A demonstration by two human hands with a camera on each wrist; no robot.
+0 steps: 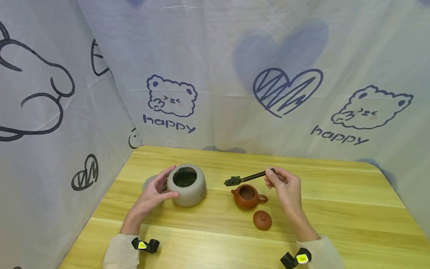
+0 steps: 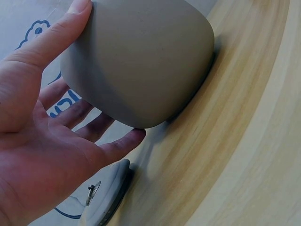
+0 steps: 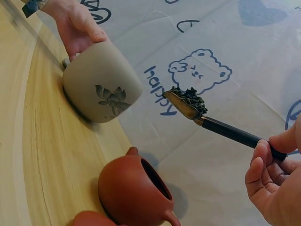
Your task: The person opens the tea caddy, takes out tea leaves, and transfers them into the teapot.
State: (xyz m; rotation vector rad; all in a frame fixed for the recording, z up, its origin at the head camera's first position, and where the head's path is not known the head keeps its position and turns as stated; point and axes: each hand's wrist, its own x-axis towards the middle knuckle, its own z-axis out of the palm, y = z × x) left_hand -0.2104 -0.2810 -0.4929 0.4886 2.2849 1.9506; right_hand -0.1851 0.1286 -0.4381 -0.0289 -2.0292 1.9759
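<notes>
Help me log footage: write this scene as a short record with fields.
Surface: yellowish wood-grain table
Left hand: grips round matte-grey jar
Jar: uncovered, dark leaves inside, flower design outside
Right hand: holds slender dark-handled scoop
Scoop: raised off the table, heaped with dark green leaves
Small round reddish-brown teapot: open, on the table
Round knobbed reddish-brown lid: lies beside teapot
Grey round lid: partly hidden by left hand

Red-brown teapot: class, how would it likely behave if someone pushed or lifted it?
The teapot has a smooth, clay-like look, so it is probably stiff and might chip if knocked. Its sides are rounded, so a high push could perhaps tip it.
</notes>
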